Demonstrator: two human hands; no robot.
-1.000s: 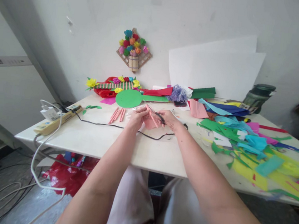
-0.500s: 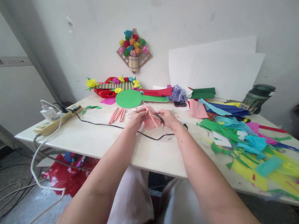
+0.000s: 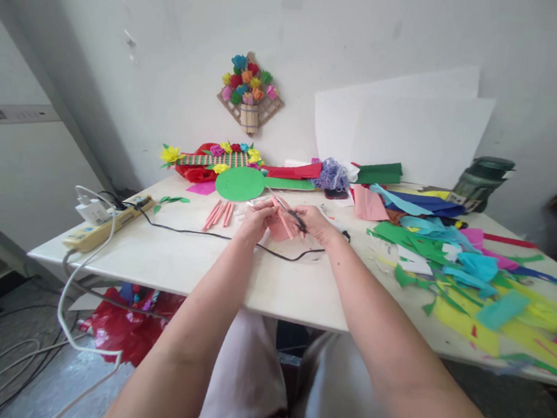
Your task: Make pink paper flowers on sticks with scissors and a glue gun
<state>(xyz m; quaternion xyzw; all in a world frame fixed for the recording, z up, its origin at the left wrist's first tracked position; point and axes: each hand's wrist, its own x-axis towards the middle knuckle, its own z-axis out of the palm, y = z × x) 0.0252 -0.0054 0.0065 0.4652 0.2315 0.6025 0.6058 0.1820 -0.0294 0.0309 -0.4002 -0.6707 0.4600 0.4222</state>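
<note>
Over the middle of the table, my left hand [image 3: 258, 219] is closed on a piece of pink crepe paper [image 3: 280, 228], which hangs partly below the fingers. My right hand [image 3: 313, 221] grips the dark handles of a pair of scissors [image 3: 297, 220], whose blades point up and left across the pink paper. Whether the blades are parted is too small to tell. Left of my hands lie several rolled pink paper sticks [image 3: 218, 215]. Just beyond them sits a green paddle-shaped piece [image 3: 240, 184] with a long handle reaching right.
Colourful paper scraps [image 3: 482, 279] cover the table's right side, near a dark green bottle [image 3: 481, 184]. A black cable [image 3: 190, 232] runs from the power strip [image 3: 105, 226] in front of my hands. A flower-trimmed woven piece [image 3: 214, 159] lies at the back; purple shredded strands [image 3: 331, 174] lie behind my hands.
The scissors' handles have shifted slightly in my right hand. My left hand and the pink paper stay nearly in place.
</note>
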